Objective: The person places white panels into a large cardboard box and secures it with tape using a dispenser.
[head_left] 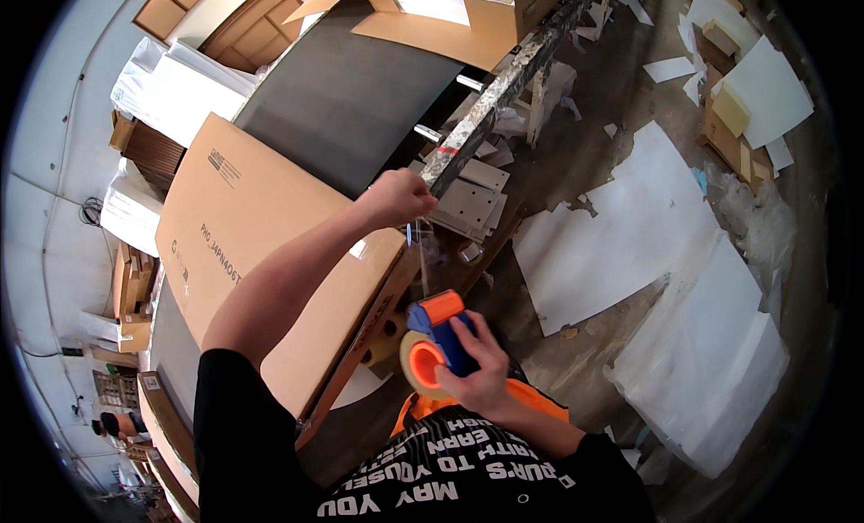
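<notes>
One tape dispenser (454,347), blue and orange, sits in front of the person's waist, just beside the near edge of a carton. The right hand (481,374) has its grip clamped on it, and one tan tape roll (408,372) rides on its orange hub. A single clear strip (425,264) rises from it toward the left hand (396,199). That hand's grip is drawn together over the carton's corner (whether it pinches the strip's end, I cannot tell).

Under the left forearm lies one closed brown carton (261,244), printed with dark marks. Beyond it, one open carton (441,41) with spread flaps stands on the dark conveyor belt (342,91). Two bright rollers (427,132) show between the belt and one paint-spattered rail (486,109). Below the rail are several pale boards (468,203) with holes, too overlapped to count.

On the floor (612,86) to the right, three large white sheets (621,226) stand out among smaller scraps, with crumpled clear plastic (760,221) near them. One other person (121,424) is at the far left.
</notes>
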Demonstrator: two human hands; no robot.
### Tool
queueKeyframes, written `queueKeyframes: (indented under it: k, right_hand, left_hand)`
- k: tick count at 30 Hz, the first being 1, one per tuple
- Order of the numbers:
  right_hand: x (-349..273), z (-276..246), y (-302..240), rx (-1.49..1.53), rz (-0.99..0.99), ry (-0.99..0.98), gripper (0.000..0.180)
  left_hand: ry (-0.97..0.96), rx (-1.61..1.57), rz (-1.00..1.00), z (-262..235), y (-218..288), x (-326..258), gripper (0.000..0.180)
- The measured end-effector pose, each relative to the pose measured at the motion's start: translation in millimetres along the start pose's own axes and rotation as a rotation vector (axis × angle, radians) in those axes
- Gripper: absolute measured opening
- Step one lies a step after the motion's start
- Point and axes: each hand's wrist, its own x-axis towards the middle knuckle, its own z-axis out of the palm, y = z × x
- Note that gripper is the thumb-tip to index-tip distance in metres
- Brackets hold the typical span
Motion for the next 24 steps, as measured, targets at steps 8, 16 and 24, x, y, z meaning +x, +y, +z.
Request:
queueKeyframes:
  k: [8,16,24]
  right_hand:
    - [-11,62,9,0.452,0.462,-0.099,0.065]
    - [-10,86,6,0.588,0.584,-0.142,0.065]
    - [0,109,9,0.413,0.549,-0.204,0.072]
  left_hand:
    - [-0.234,0.592,0.085,39,-4,25,0.023]
    - [-0.295,0.574,0.04,39,-24,23,0.025]
    - [0.324,0.961,0.285,39,-71,20,0.049]
